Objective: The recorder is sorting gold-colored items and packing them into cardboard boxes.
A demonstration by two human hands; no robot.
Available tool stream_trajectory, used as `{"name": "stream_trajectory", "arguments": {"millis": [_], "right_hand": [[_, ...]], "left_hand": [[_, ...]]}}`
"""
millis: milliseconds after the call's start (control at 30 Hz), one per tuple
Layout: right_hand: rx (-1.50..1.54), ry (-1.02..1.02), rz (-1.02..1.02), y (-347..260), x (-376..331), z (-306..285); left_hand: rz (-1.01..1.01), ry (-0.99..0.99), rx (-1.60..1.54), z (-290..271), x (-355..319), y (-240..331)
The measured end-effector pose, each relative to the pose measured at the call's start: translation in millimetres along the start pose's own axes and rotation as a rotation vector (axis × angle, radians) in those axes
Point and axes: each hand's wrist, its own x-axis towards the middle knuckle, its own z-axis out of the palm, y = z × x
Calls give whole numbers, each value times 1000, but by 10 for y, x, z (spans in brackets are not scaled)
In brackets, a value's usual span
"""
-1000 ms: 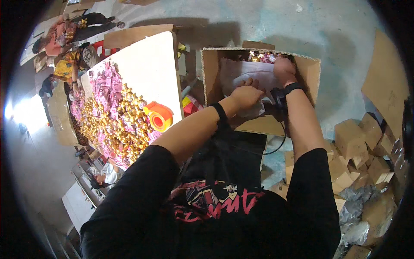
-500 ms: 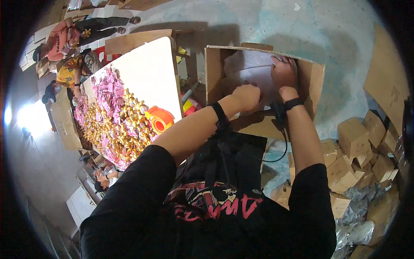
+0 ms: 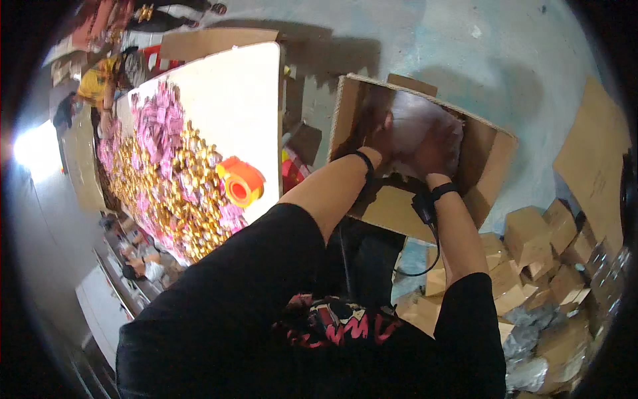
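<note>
An open cardboard carton (image 3: 488, 143) stands before me, a whitish plastic bag or liner (image 3: 413, 110) bulging inside it. Both my hands reach down into the carton. My left hand (image 3: 379, 136) is at the bag's left side, close to the carton's left wall. On the bag's front right part lies my right hand (image 3: 435, 153), touching its surface. Motion smears the fingers of both hands, so their grip is unclear. A dark device on a cable (image 3: 423, 207) hangs at my right wrist.
To the left, a white table (image 3: 246, 86) bears a heap of gold-wrapped pieces (image 3: 193, 199), pink packets (image 3: 159, 123) and an orange tape dispenser (image 3: 241, 183). Small cartons (image 3: 528, 233) and clear plastic (image 3: 528, 372) lie at right. Other people (image 3: 100, 86) work along the table's far side.
My left hand has moved from the front middle of the bag to its left side. My right hand has come down from the bag's back edge toward the front. The view has shifted slightly.
</note>
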Motion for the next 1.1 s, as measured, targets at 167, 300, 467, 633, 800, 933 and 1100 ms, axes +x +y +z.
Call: {"name": "stream_trajectory", "arguments": {"millis": [167, 300, 467, 633, 800, 933, 1100], "right_hand": [[-49, 267, -168, 455, 211, 586], [-234, 41, -172, 587, 452, 622], [41, 241, -288, 594, 64, -84], [242, 109, -372, 687, -582, -864], [480, 241, -353, 801, -1429, -917], [194, 514, -307, 1075, -2053, -808], [389, 395, -64, 1201, -2738, -683]], "left_hand": [[128, -219, -274, -717, -350, 402], [437, 13, -422, -1353, -913, 374], [565, 588, -698, -1871, -1900, -874], [-430, 1030, -631, -1105, -2516, -3033], [-1153, 974, -485, -1032, -2885, -4725], [-1106, 606, -680, -1213, -2909, -4943], [-1075, 605, -434, -763, -2745, -5440]]}}
